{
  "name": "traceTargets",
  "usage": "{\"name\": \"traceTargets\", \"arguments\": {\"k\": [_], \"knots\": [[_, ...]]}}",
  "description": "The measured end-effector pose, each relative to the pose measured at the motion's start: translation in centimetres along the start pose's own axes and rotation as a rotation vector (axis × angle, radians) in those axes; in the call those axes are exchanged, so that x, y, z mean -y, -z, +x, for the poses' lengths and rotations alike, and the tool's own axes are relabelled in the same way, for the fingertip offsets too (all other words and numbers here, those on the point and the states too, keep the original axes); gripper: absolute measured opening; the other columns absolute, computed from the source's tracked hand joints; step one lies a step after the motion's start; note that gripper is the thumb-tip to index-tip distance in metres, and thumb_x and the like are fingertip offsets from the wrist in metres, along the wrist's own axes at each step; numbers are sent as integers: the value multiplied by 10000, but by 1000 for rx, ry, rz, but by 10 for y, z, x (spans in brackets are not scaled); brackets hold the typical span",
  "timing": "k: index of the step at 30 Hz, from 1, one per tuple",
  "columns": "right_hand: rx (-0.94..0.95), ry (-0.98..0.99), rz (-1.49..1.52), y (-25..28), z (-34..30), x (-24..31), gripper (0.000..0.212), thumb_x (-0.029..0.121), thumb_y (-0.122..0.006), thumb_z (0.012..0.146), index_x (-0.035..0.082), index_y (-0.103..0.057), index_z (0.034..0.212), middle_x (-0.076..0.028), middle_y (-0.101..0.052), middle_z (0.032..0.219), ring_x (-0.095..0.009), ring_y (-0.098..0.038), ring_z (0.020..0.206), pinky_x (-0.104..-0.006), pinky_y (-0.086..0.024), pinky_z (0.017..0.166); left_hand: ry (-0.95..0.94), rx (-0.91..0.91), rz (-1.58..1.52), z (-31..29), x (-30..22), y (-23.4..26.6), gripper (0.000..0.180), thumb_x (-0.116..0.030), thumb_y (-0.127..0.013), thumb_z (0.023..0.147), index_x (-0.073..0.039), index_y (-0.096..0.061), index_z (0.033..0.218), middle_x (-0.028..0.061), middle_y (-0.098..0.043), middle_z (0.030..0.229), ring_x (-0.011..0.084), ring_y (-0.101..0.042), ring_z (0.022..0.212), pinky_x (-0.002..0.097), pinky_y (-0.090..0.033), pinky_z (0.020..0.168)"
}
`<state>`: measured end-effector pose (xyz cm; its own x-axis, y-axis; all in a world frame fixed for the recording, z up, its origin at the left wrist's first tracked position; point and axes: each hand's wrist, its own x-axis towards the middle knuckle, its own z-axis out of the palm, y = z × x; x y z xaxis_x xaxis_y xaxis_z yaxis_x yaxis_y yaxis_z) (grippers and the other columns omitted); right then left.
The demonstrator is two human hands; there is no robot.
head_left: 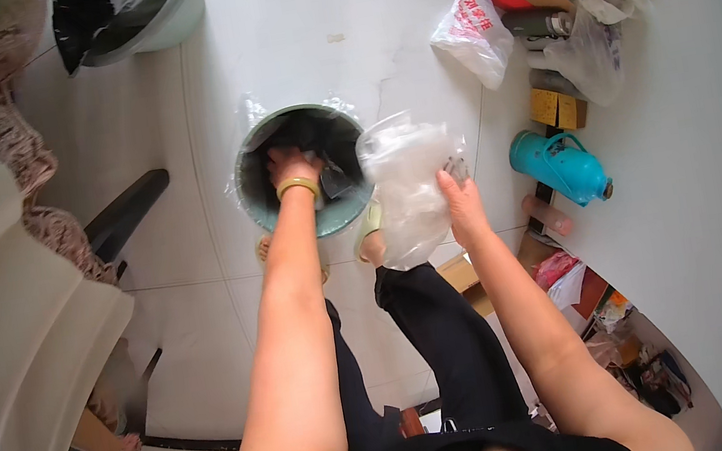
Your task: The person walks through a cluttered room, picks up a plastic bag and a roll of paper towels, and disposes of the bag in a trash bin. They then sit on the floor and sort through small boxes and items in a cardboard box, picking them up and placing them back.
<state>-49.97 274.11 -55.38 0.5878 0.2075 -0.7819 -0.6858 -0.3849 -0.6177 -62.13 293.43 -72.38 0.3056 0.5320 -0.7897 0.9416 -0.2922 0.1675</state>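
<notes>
A round green bin [344,225] stands on the floor in front of my feet, with bits of clear plastic showing around its rim. My left hand [290,165], with a bangle on the wrist, reaches down inside it among dark plastic [337,179]. Shadow hides most of its fingers, so whether they grip anything is unclear. Just right of the bin, my right hand [462,200] holds a clear plastic bag [411,184] by its right side, thumb on top. The bag hangs loosely, its left edge overlapping the bin's rim.
Another bin [175,19], with a black liner, stands at the far left. On the right, a white plastic bag [475,37], small yellow boxes [558,107] and a turquoise thermos flask [559,166] line the wall. A dark furniture leg [132,210] juts in from the left.
</notes>
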Motion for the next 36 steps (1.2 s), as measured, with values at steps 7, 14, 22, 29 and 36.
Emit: {"name": "traceTargets", "arguments": {"k": [7, 14, 22, 29, 36], "knots": [[114, 280, -134, -32, 1, 16, 437, 46, -671, 780, 16, -484, 1173, -67, -558, 1110, -160, -516, 1025, -298, -406, 902, -71, -37, -42, 19, 21, 9, 544, -427, -660, 690, -156, -575, 1154, 227, -359, 1303, 393, -443, 1140, 428, -422, 932], [355, -221, 560, 0, -4, 21, 439, 220, -440, 819, 8, -496, 1200, -133, -552, 1167, -294, -540, 1041, -437, -423, 914, -416, -458, -634, -77, 71, 49, 381, -263, -713, 666, -22, -579, 930, 196, -502, 1120, 329, -550, 962, 393, -457, 835], [673, -389, 790, -21, -12, 32, 545, 277, -383, 811, -39, -449, 1250, -201, -512, 1232, -354, -515, 1097, -463, -396, 967, -247, 279, -2070, -200, 94, 112, 395, -320, -632, 697, -114, -502, 1008, 115, -562, 1002, 292, -563, 957, 417, -490, 829], [623, -549, 713, -23, 7, -16, 475, 255, -370, 813, -30, -514, 1164, -162, -594, 1095, -297, -561, 1027, -443, -436, 920, -363, 335, -1817, -194, 115, 108, 381, -307, -637, 699, -72, -502, 967, 86, -578, 955, 201, -581, 894, 328, -484, 802], [564, -316, 728, 40, -19, 21, 452, 183, -453, 779, 6, -501, 1192, -132, -577, 1136, -270, -560, 1039, -425, -445, 925, -205, 332, -1361, -107, 56, 68, 306, -229, -664, 754, -41, -536, 959, 33, -580, 843, 132, -564, 793, 270, -453, 697]]}}
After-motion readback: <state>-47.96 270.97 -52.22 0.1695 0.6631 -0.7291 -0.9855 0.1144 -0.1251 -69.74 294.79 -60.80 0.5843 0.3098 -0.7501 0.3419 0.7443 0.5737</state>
